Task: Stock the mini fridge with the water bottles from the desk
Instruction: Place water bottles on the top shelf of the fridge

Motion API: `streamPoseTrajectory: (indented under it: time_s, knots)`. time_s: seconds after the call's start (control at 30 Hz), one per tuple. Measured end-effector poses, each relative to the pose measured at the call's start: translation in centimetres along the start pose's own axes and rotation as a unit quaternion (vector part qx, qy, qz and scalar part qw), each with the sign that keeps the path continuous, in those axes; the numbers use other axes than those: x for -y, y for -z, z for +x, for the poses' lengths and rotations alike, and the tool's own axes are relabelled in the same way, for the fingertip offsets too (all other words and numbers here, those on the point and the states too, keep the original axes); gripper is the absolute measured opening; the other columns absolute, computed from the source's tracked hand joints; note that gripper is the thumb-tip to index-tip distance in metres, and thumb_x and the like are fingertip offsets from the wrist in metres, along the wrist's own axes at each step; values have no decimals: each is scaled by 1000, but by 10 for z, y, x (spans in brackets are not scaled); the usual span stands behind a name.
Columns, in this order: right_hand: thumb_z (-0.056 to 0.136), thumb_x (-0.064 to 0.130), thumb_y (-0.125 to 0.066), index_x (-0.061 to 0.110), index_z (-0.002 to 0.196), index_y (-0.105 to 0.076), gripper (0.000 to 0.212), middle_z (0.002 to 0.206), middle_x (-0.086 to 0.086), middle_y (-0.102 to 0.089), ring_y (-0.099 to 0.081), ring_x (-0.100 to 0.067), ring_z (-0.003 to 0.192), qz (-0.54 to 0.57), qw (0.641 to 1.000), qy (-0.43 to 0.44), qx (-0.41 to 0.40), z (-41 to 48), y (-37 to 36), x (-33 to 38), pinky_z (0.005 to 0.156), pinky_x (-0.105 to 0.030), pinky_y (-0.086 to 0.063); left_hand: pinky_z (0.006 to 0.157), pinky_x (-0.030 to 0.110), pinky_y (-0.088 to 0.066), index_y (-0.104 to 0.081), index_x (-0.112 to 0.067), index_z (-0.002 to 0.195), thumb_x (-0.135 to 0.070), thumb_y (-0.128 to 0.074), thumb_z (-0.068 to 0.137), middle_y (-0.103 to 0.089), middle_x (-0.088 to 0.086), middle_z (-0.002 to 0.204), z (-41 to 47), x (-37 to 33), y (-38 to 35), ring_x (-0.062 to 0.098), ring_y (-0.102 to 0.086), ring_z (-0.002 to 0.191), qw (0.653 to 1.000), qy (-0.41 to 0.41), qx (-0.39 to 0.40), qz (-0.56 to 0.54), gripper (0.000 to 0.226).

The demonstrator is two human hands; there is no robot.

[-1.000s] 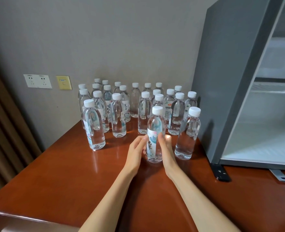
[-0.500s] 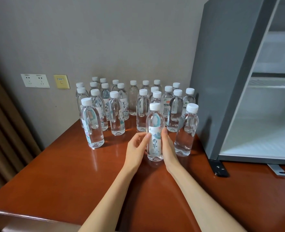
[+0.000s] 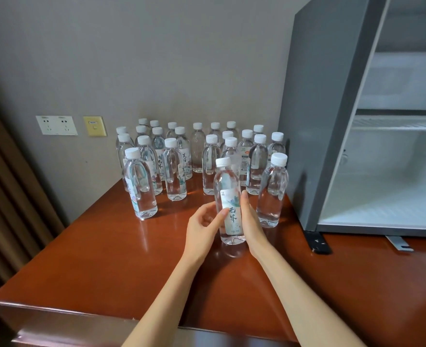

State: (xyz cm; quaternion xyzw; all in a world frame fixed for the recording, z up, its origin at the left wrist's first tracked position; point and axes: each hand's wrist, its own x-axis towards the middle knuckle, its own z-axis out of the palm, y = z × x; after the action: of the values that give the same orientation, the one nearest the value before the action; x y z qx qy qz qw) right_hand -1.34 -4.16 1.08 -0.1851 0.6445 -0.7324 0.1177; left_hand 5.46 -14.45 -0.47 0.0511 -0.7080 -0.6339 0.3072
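Both hands bracket the front bottle (image 3: pixel 228 194), which stands upright with its base apparently on the desk (image 3: pixel 101 261).

- Left hand (image 3: pixel 201 227): thumb tip on the label, fingers curled loosely against the bottle's left side. This is a light pinch.
- Right hand (image 3: pixel 252 222): one digit lies straight up the bottle's right side. The rest are hidden behind the bottle, so I cannot tell whether they wrap round it.
- The label faces the camera. The two-sided hold probably steadies the bottle, or turns it, before lifting.
- Just right of the right-hand fingers stands another bottle (image 3: pixel 273 191), close enough to knock.
- The remaining bottles (image 3: pixel 181 156) are massed beyond the fingertips.
- The mini fridge (image 3: pixel 314 121) stands open, further right of the right hand, with no bottles visible inside. I judge the stocking barely begun.
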Motion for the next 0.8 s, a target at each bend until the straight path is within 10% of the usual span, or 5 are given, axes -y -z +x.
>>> streamPoseTrajectory:
  time_s: [0.17,0.37,0.57,0.7,0.8]
  knots:
    - [86,70,-38,22,118,-59,61,108,-6,-71,-70,-22,96,-59,998,-30,24,-15,4,-7,88,-43,-56,76,15,-49,-71,-26,101,-38,-72,84,-74,-13,97,-13,0,4,7,-68,91,1000,6,0,9,21]
    - [85,63,-57,26,106,-60,43,104,3,-71,-70,-12,94,-119,991,-38,40,-37,15,-18,95,-39,-53,92,40,-53,-73,-24,101,-41,-68,87,-75,-6,98,-28,-4,8,12,-70,95,998,54,39,-3,23]
    - [90,55,-57,24,114,-60,40,110,1,-70,-69,-14,99,-97,993,-43,51,-64,21,-9,96,-37,-52,94,40,-52,-74,-24,102,-38,-69,86,-75,-5,99,-53,-17,4,14,-70,96,997,58,44,-27,22]
    - [89,47,-61,28,113,-59,30,102,8,-73,-71,-6,91,-35,996,-48,73,-85,32,-3,72,-17,-54,96,37,-49,-73,-23,106,-34,-72,83,-74,-4,105,-71,-25,-2,14,-69,102,994,66,57,-64,25]
    - [77,52,-65,27,123,-58,53,114,5,-71,-68,-11,104,4,996,-49,80,-100,45,1,86,-25,-54,98,40,-50,-71,-20,111,-29,-73,83,-73,2,109,-84,-30,-11,20,-68,105,989,73,75,-105,30]
